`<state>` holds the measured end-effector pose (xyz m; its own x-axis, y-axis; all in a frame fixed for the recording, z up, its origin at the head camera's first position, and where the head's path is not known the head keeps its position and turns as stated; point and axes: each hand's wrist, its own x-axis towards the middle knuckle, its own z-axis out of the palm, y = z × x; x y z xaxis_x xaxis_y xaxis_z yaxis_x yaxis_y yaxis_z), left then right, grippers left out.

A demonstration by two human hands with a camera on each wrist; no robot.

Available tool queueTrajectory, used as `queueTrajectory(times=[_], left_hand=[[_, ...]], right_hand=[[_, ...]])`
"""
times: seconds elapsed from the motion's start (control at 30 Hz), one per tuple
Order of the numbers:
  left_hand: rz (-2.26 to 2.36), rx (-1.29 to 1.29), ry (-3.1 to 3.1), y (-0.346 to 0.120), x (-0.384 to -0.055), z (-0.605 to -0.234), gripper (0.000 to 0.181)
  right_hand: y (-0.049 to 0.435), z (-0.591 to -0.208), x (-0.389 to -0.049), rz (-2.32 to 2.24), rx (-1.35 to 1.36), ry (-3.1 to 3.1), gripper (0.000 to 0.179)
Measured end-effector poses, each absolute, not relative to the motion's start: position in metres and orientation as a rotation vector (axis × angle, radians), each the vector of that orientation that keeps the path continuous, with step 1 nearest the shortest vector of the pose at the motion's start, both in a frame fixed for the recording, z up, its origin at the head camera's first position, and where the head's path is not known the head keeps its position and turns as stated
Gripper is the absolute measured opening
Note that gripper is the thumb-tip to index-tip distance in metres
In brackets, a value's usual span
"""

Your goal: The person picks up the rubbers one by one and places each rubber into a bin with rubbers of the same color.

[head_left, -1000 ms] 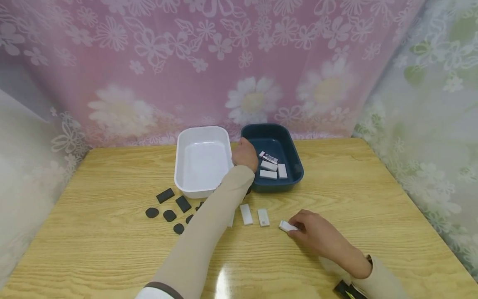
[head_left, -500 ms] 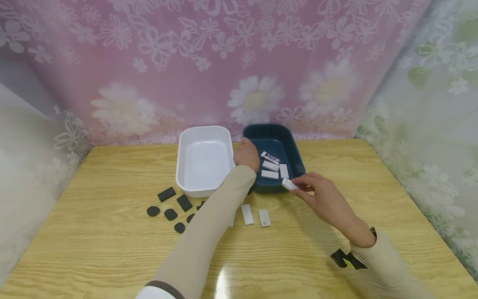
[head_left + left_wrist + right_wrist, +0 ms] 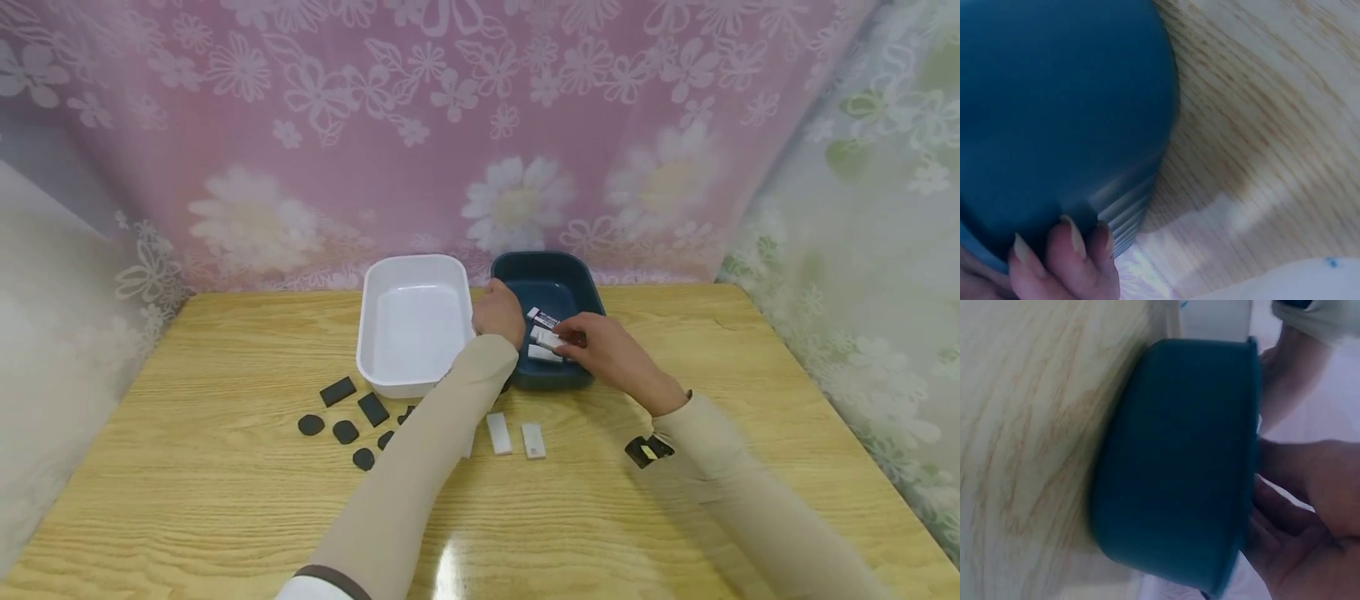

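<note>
Resting on the left rim of the dark blue plastic tub (image 3: 588,293), the left hand (image 3: 498,311) is seen with its fingers curled over the tub's edge; in the left wrist view, fingertips (image 3: 1063,253) are pressed against the ribbed outer wall of the tub (image 3: 1054,112).

The right hand (image 3: 603,350) is held over the inside of the tub, and a small white rectangular eraser (image 3: 548,339) is pinched at its fingertips, just above the tub's contents. In the right wrist view, the tub's outer wall (image 3: 1179,462) and the palm are shown, but the eraser is hidden there.

Inside the tub: 1 white eraser in a dark printed sleeve (image 3: 543,317) and 1 plain white eraser (image 3: 543,353) are visible; others may be covered by the right hand.

Beside the tub, touching or nearly touching on its left: 1 white rectangular plastic tub (image 3: 415,323).

On the light wooden bench (image 3: 187,500), in front of the dark blue tub: 2 white erasers (image 3: 515,436), lying side by side.

In front of the white tub: a group of small black pieces (image 3: 347,410), some rectangular and some rounded, partly hidden by the left sleeve (image 3: 420,467).

Behind the bench: a pink floral curtain (image 3: 450,125).
</note>
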<state>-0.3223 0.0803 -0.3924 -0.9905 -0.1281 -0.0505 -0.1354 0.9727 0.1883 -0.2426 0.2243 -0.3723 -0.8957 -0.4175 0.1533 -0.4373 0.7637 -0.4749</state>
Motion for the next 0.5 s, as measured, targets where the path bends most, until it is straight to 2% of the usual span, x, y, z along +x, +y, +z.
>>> queueTrajectory(times=[0.27,0.5], left_hand=[[0.303,-0.215,3.06,0.081,-0.324,-0.39,0.045],[0.324,-0.219,3.048,0.08,-0.325,-0.39,0.046]], right_hand=[[0.218,-0.386,-0.263,0.78,0.829,-3.001,0.008],[0.217,-0.387,-0.271,0.755,0.889,-3.111,0.005]])
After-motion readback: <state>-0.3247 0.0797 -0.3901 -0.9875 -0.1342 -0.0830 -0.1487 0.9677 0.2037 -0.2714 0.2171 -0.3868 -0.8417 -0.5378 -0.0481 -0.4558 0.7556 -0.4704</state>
